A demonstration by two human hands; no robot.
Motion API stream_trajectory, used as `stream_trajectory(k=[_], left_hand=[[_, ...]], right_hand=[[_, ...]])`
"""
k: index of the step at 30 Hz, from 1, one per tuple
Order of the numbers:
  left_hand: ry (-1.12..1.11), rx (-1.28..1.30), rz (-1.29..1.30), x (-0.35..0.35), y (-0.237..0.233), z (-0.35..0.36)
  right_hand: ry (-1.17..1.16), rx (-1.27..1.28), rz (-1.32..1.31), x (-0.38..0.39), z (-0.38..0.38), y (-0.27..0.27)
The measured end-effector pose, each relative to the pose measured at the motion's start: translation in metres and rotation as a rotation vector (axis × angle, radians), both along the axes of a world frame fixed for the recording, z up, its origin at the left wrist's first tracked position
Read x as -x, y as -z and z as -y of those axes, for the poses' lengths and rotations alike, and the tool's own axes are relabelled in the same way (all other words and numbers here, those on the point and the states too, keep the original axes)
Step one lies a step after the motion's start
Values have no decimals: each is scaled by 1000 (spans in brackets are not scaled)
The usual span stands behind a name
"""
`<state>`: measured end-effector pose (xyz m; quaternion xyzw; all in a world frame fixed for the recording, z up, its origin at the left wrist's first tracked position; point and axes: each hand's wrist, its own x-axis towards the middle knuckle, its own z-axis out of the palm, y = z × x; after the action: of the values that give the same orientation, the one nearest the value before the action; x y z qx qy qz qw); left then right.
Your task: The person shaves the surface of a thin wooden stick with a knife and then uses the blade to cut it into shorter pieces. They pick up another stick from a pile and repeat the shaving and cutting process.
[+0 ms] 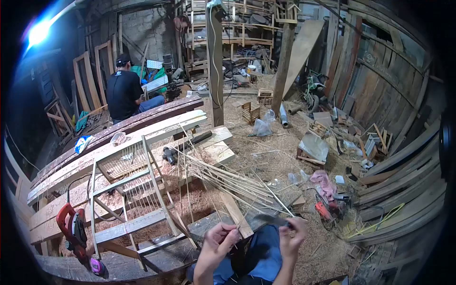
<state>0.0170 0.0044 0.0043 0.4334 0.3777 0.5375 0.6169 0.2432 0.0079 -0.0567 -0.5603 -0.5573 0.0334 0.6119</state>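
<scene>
My left hand (219, 244) is closed in a pinch on a thin wooden stick (243, 214) that points up and away from me. A knife (270, 219) with a broad dark blade is gripped in my right hand (291, 240), its blade lying toward the left hand and close to the stick. Both hands are above my blue-clothed lap. Just beyond them, a bundle of long thin wooden strips (232, 183) fans out across the planks. A short flat board (235, 213) lies under the near end of the bundle.
Left of me, a slatted wooden frame (134, 224) leans on thick planks, near a red power tool (71, 228) and a purple tape measure (97, 267). A person in a black shirt (124, 92) sits behind. Upright posts (215, 66) and a red tool (325, 210) stand or lie beyond.
</scene>
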Motion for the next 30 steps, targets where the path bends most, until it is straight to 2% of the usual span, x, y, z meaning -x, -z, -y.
stream_trajectory(k=[3, 6, 8, 12, 14, 17, 19, 21, 23, 24, 26, 27, 29, 30], left_hand=[[44, -8, 34, -1, 4, 4], [-2, -41, -24, -3, 10, 6], [-28, -27, -22, -5, 7, 8], [-31, -172, -240, -5, 1, 8], [-12, -250, -325, -6, 0, 9], [0, -129, -349, -11, 1, 14], [-24, -64, -137, -14, 7, 13], [-47, -44, -160, -6, -5, 18], [-70, -26, -183, 4, -17, 28], [-89, -46, -163, 9, -21, 29], [-126, -58, -143, 8, -11, 21], [-88, -8, -141, 7, -9, 15], [-98, -8, -116, -5, -6, 7], [-91, -9, -118, -10, -4, 4]], right_hand=[[-261, -27, 121, 37, -5, -21], [-370, 10, 110, 56, -6, -25], [-378, 4, 120, 57, -6, -27], [-396, -3, 100, 53, -3, -30], [-370, -24, 126, 46, -5, -25], [-339, -55, 175, 36, -7, -22], [-332, -63, 195, 30, -9, -10], [-15, 15, -116, 16, -16, 25], [271, 137, 15, -42, -20, 37], [265, 122, 14, -50, -21, 40], [117, 155, -201, -56, -2, 54], [123, 175, -201, -48, 7, 48], [23, 49, -143, -20, 0, 18], [-78, 103, -178, -12, 2, 17]])
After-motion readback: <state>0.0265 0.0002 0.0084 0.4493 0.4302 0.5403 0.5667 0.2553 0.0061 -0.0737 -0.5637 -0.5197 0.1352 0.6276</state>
